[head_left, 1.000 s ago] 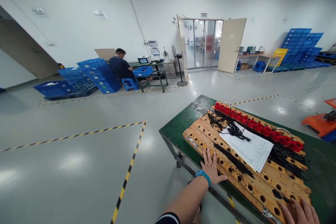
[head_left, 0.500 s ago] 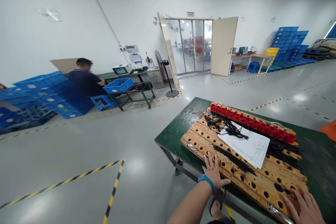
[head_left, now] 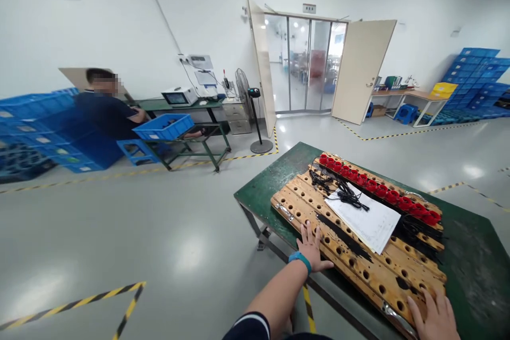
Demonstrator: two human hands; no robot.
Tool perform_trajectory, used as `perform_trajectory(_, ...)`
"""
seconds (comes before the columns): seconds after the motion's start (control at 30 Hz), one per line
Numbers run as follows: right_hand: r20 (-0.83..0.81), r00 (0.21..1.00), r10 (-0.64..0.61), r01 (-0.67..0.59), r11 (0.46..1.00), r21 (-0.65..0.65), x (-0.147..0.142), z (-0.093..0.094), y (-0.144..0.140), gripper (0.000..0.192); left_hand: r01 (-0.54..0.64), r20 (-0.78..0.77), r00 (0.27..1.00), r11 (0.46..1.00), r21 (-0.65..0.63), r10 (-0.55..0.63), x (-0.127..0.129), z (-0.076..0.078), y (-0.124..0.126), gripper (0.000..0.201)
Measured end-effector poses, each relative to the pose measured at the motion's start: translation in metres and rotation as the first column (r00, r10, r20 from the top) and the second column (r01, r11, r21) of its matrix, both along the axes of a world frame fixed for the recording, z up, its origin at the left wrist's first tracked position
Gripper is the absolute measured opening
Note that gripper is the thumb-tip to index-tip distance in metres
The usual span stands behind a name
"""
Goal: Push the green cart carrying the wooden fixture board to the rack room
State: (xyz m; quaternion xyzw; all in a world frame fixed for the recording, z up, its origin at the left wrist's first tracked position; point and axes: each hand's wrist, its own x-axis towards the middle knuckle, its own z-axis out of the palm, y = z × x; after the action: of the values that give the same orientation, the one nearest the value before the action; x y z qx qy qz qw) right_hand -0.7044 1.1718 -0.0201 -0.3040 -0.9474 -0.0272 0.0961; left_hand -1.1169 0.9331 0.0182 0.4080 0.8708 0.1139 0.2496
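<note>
The wooden board [head_left: 358, 244], drilled with rows of holes, lies slantwise on the green table [head_left: 470, 255] in the lower right of the frame. The left hand [head_left: 311, 247] rests flat on its near left edge, fingers spread and gripping nothing; the right hand [head_left: 434, 316] presses on the bottom right corner with fingers open, though the frame edge cuts it off, so its hold is hard to judge. A sheet of paper [head_left: 364, 218] and loose black cables [head_left: 342, 191] lie on the board, with a row of red caps [head_left: 378, 188] along its far edge. If the board were tipped or slid, the paper and cables could well slip off, since nothing pins them. The grey floor is glossy with yellow-black tape lines; a person [head_left: 105, 109] sits at upper left among blue crates [head_left: 35, 127], beside a bench with a blue bin [head_left: 163, 126], and double doors [head_left: 306, 64] stand open at the top centre.
</note>
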Motion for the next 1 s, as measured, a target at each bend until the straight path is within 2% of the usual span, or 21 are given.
perform_trajectory(0.1, 0.026, 0.999, 0.044, -0.046, 0.996, 0.073, 0.013, -0.028, 0.000, 0.064, 0.003, -0.013, 1.000, 0.999, 0.044, -0.002, 0.002, -0.018, -0.010, 0.152)
perform_trajectory(0.2, 0.000, 1.000, 0.023, -0.023, 0.999, 0.048, 0.014, -0.038, -0.011, 0.068, 0.015, -0.018, 1.000, 0.997, 0.079, -0.014, 0.004, -0.029, -0.022, 0.151)
perform_trajectory(0.3, -0.004, 0.997, -0.080, 0.080, 0.995, -0.063, 0.009, -0.028, -0.028, 0.072, 0.041, -0.037, 0.999, 0.999, 0.033, -0.039, 0.006, -0.030, -0.029, 0.150)
perform_trajectory(0.4, -0.025, 0.978, -0.206, 0.199, 0.966, -0.167, 0.002, -0.004, -0.039, 0.077, 0.073, -0.042, 0.996, 0.995, -0.061, -0.076, 0.009, -0.027, -0.024, 0.148)
perform_trajectory(0.5, -0.081, 0.950, -0.302, 0.281, 0.938, -0.202, -0.003, 0.017, -0.037, 0.082, 0.038, -0.117, 0.992, 0.995, -0.093, -0.049, 0.017, -0.024, -0.007, 0.148)
perform_trajectory(0.6, -0.113, 0.935, -0.336, 0.309, 0.929, -0.206, -0.004, 0.022, -0.025, 0.082, -0.007, -0.176, 0.984, 0.996, -0.090, -0.009, 0.026, -0.025, 0.008, 0.147)
perform_trajectory(0.7, -0.129, 0.946, -0.298, 0.272, 0.944, -0.186, -0.003, 0.019, -0.014, 0.078, -0.017, -0.177, 0.984, 0.996, -0.093, 0.000, 0.031, -0.021, 0.013, 0.147)
perform_trajectory(0.87, -0.130, 0.983, -0.128, 0.107, 0.982, -0.156, 0.005, 0.018, -0.012, 0.073, -0.040, -0.081, 0.996, 0.992, -0.121, 0.030, 0.032, 0.005, 0.001, 0.152)
perform_trajectory(0.93, -0.137, 0.988, -0.077, 0.056, 0.987, -0.147, 0.010, 0.017, -0.015, 0.071, -0.022, -0.007, 1.000, 0.998, -0.067, 0.021, 0.032, 0.011, -0.003, 0.150)
perform_trajectory(1.0, -0.167, 0.982, -0.086, 0.066, 0.991, -0.119, 0.011, 0.015, -0.019, 0.071, -0.008, 0.046, 0.999, 1.000, 0.010, 0.007, 0.032, 0.012, -0.008, 0.145)
